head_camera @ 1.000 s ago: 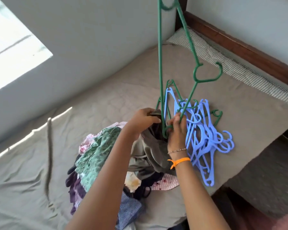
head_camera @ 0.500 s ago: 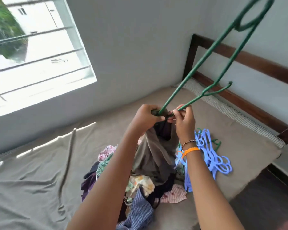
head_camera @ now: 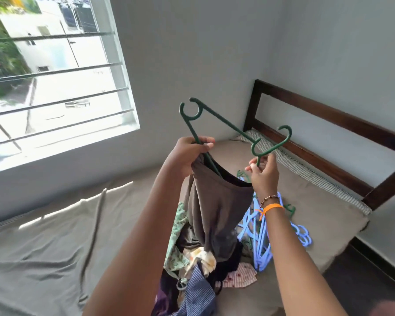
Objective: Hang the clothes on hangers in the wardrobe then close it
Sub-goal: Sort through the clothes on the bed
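The task looks barely begun. The left hand (head_camera: 187,153) grips the top edge of a brown garment (head_camera: 217,206) together with one arm of a green hanger (head_camera: 226,131), while the right hand (head_camera: 263,174) pinches the hanger near its hook; the hanger is only partly inside the garment, which is held above the bed (head_camera: 55,258). A pile of clothes (head_camera: 192,265) and a heap of blue hangers (head_camera: 265,242) lie on the bed, apparently still to be paired. No wardrobe is in view, so hanging and closing remain.
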Motion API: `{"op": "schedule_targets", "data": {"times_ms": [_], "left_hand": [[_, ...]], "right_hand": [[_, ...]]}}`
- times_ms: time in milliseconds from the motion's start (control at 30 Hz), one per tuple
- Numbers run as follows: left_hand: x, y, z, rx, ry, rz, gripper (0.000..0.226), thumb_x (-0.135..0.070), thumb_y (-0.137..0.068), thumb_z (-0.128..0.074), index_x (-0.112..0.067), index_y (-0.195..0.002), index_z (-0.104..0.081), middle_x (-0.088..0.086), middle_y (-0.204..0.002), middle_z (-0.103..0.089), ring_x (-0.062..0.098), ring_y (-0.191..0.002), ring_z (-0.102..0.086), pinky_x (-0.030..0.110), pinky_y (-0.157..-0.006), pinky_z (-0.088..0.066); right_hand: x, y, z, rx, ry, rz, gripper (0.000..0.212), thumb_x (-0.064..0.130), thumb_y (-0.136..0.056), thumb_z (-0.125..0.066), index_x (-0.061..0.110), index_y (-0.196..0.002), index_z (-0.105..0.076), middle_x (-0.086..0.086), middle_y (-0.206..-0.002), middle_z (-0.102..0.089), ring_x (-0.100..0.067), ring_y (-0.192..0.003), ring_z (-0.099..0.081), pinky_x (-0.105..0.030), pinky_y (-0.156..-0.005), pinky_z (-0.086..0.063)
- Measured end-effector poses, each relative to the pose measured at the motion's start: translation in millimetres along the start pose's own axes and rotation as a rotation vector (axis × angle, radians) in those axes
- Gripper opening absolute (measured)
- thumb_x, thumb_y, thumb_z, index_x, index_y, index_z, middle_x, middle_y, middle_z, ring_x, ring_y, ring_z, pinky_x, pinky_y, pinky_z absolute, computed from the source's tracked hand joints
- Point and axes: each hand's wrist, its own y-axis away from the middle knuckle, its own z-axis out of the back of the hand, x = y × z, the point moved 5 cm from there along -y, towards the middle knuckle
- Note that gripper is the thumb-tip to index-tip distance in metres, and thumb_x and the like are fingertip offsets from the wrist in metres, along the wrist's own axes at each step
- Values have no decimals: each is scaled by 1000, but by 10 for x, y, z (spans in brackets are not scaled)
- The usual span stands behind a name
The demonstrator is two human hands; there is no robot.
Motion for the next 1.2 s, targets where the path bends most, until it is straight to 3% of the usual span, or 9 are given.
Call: {"op": "schedule_targets", "data": {"times_ms": [67,167,333,633,733,833,933,1033,1200], "left_hand": [[-6,35,121,29,142,85,9,-19,-86,-68,-10,-87,-65,6,-80,-60,17,-70,-60,28,-74,-52],[15,10,320,93,407,249,48,-51,-78,-65,-5,-92,-61,11,-82,-61,27,-80,-62,37,-79,-53],[91,-77,372,43,393,273,14,-17,-87,-66,-6,-84,-60,6,-83,-61,14,-61,-65,27,-57,-57],[-18,-148,273,113,250,162,10,-8,-79,-72,-1,-81,-65,10,-71,-66,17,-58,-65,25,-61,-56],[-20,-188,347,141,263,193,6,-1,-83,-66,-6,-87,-66,5,-74,-67,12,-60,-66,21,-58,-56],[22,-230,431,47,11,134,22,13,-83,-58,1,-98,-67,0,-64,-68,12,-60,-61,14,-53,-52],[53,-286,408,-116,-307,-14,33,15,-78,-51,-9,-74,-72,8,-74,-69,19,-65,-59,20,-61,-54],[-33,-219,196,-112,-302,-151,39,9,-76,-50,-23,-61,-67,-1,-70,-65,23,-79,-62,31,-81,-53],[-235,-104,-61,51,-97,-251,32,6,-84,-45,-18,-81,-65,0,-74,-58,15,-65,-53,25,-60,-45]], "right_hand": [[28,-36,83,-16,101,44,28,-17,-79,-41,9,-89,-43,-4,-75,-57,-11,-56,-59,-36,-70,-51],[35,-85,248,-40,327,116,24,-16,-80,-41,3,-92,-48,-10,-82,-59,-32,-75,-59,-34,-69,-43],[258,-133,452,-81,598,270,26,-16,-82,-46,1,-101,-53,-19,-97,-63,-39,-93,-56,-39,-69,-43],[557,-212,711,-201,767,319,27,-15,-83,-46,-1,-104,-55,-20,-101,-63,-40,-94,-54,-43,-68,-45],[600,-195,769,-123,572,333,21,-16,-81,-52,0,-94,-58,-17,-95,-67,-36,-91,-59,-36,-73,-47],[670,-143,790,86,410,226,16,-10,-83,-58,4,-92,-62,-9,-91,-69,-23,-88,-62,-24,-78,-43],[862,11,653,351,377,186,13,2,-82,-67,13,-88,-63,0,-85,-67,-16,-85,-63,-28,-83,-47],[1043,164,542,434,491,199,5,17,-84,-68,15,-85,-64,3,-76,-64,-10,-72,-59,-28,-72,-46],[964,348,423,527,404,41,8,19,-92,-59,20,-86,-64,2,-57,-55,-10,-55,-49,-26,-64,-42]]}}
